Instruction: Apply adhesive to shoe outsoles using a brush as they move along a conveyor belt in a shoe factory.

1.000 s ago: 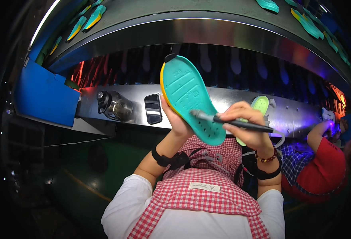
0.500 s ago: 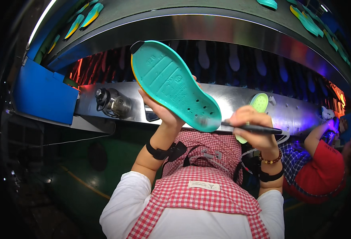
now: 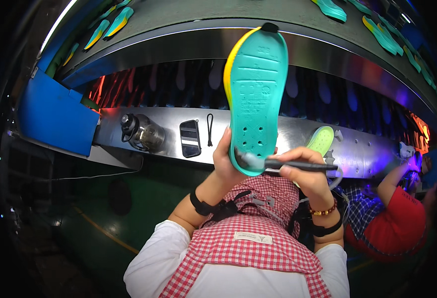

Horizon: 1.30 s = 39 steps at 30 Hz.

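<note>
- Above our red-checked apron point(image 3: 248, 248), near the front edge of the steel counter point(image 3: 288, 131), we hold a teal shoe sole point(image 3: 256, 107) nearly upright in view, its lower end toward us.
- Our left hand point(image 3: 226, 161) is clamped around that lower end, thumb along the left edge, fingertips just showing past the right edge.
- Our right hand point(image 3: 305, 174) grips the dark handle of a brush point(image 3: 302, 165); its blurred bristles point(image 3: 250, 160) lie across the sole's lower end, below the small holes. The two hands stand apart, with the sole's end and the brush head between them.
- The sole's black-tipped upper end overlaps the metal front of the conveyor belt point(image 3: 178, 15) in view; we cannot tell whether they touch.
- To the left, steel shows between the sole and a black strap point(image 3: 209, 130); then come a smartphone point(image 3: 190, 138) and a dark-lidded jug point(image 3: 146, 133).
- To the right, just beyond our right hand, a pale green sole point(image 3: 321, 140) sits on the counter, limiting room there; farther along, well apart from us, is a co-worker's red shirt point(image 3: 399, 221).
</note>
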### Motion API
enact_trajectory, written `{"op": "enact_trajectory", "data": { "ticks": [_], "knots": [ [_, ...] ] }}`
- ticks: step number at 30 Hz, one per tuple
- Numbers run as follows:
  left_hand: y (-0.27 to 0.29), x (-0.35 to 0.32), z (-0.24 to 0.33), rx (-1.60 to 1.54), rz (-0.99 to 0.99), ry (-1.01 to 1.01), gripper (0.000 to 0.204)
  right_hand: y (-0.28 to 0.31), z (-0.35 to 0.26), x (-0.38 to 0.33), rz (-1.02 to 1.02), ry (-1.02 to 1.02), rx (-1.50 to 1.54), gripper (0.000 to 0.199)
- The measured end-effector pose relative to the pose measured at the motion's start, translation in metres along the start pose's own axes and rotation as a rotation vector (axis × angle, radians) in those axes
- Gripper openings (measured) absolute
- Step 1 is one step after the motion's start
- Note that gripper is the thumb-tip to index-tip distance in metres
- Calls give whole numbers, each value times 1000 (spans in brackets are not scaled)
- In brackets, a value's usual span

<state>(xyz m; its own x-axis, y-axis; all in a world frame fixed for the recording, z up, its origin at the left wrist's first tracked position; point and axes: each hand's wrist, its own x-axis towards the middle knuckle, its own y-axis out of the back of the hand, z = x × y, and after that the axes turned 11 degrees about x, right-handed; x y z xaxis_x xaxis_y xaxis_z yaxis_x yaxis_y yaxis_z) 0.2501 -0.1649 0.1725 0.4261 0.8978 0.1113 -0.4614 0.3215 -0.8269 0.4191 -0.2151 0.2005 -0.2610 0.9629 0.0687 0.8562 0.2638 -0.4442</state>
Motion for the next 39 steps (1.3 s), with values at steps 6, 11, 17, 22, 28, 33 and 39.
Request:
{"op": "enact_trajectory", "data": {
  "ticks": [6, 11, 17, 22, 28, 33, 39],
  "knots": [
    [27, 2, 16, 178, -105, 242, 52, 0, -32, -1, -220, 156, -400, 20],
    [28, 8, 28, 228, -215, 548, 47, 7, -29, 6, -466, 150, -500, 22],
    [18, 6, 41, 476, -237, 831, 55, 16, -37, 11, -597, 87, -474, 23],
    [10, -2, 51, 659, -181, 785, 58, 15, -57, 8, -733, 45, -709, 25],
    [24, -4, 62, 610, -225, 634, 56, 24, -37, -1, -477, 133, -602, 21],
    [19, -13, 75, 590, -71, 588, 60, 22, -42, -9, -257, 189, -476, 23],
    [13, -13, 99, 547, -171, 424, 58, 12, -41, -17, -425, 231, -727, 20]
  ]
}}
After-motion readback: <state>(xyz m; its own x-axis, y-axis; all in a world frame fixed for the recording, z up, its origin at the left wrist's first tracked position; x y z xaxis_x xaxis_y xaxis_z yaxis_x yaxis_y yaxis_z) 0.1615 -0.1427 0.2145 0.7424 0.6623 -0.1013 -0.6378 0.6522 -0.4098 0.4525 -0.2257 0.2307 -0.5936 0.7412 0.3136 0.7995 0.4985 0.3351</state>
